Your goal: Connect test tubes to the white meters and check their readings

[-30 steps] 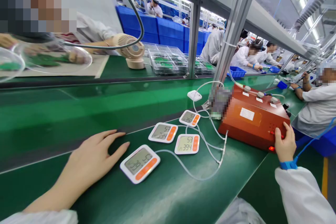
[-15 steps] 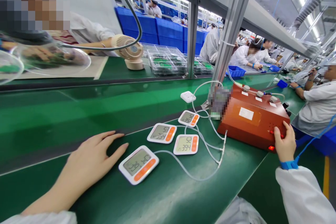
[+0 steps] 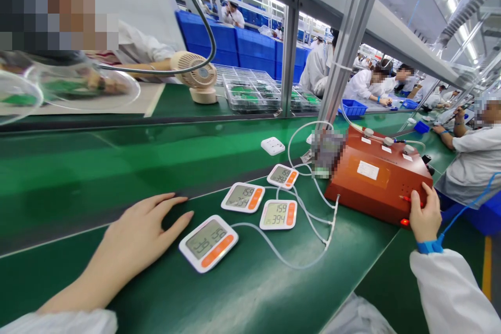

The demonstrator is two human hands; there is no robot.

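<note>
My left hand point(image 3: 141, 235) lies palm down on the green bench, fingers stretched out and holding nothing. Its fingertips are close to a white meter with orange buttons point(image 3: 209, 243), apart from it. Several such meters lie face up, including one behind it point(image 3: 242, 197), one to the right point(image 3: 278, 214) and a farther one point(image 3: 282, 176). Their screens are lit. Clear tubing point(image 3: 274, 248) links meters to the orange-red control box point(image 3: 376, 177). At the box's right front corner, my right hand point(image 3: 426, 214) rests with thumb and fingers apart, touching it beside small red switches. A red light glows below.
A white unit point(image 3: 273, 146) sits on the green conveyor point(image 3: 156, 156) beyond the bench. A metal post point(image 3: 348, 47) rises behind the box. Across the conveyor are a small fan point(image 3: 195, 77), clear trays point(image 3: 250, 93) and a co-worker's blurred hands point(image 3: 105, 83). A blue wrist cord point(image 3: 469, 207) trails right.
The meters' upper readings went from about 52 to 159. The white unit on the conveyor moved left, and another white edge appeared beside the post. Both my hands stayed nearly still.
</note>
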